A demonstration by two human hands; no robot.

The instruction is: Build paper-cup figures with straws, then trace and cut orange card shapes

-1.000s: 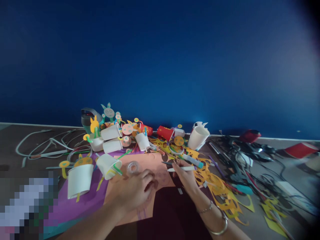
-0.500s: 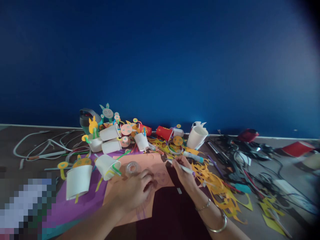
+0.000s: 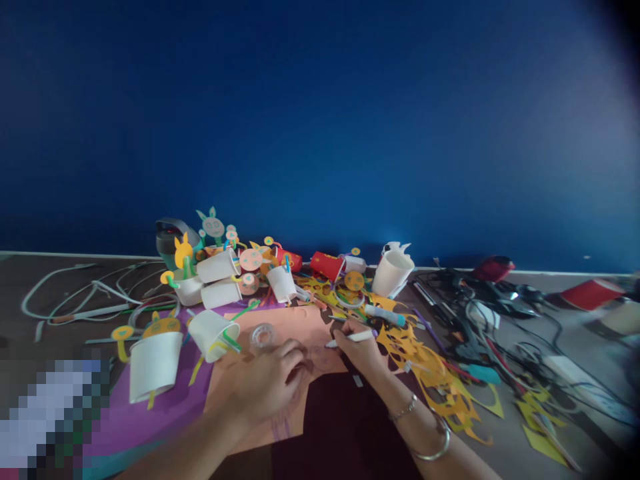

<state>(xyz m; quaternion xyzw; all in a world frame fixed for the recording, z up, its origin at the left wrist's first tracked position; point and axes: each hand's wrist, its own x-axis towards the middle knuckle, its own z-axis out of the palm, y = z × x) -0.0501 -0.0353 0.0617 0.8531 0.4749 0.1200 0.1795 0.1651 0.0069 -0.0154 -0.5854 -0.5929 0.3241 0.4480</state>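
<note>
My left hand lies flat on a peach paper sheet, fingers curled and pressing it down. My right hand grips a white marker with a purple end, its tip at a faint round drawing on the same sheet. A clear tape roll sits just beyond my left fingers. Two bangles circle my right wrist.
White paper cups with paper cut-outs lie to the left on purple paper; more cups and red ones crowd the back by the blue wall. Yellow paper scraps, a glue stick and tangled cables are on the right.
My right hand with the marker has moved left, onto the peach sheet toward my left hand. The left hand has stayed in place.
</note>
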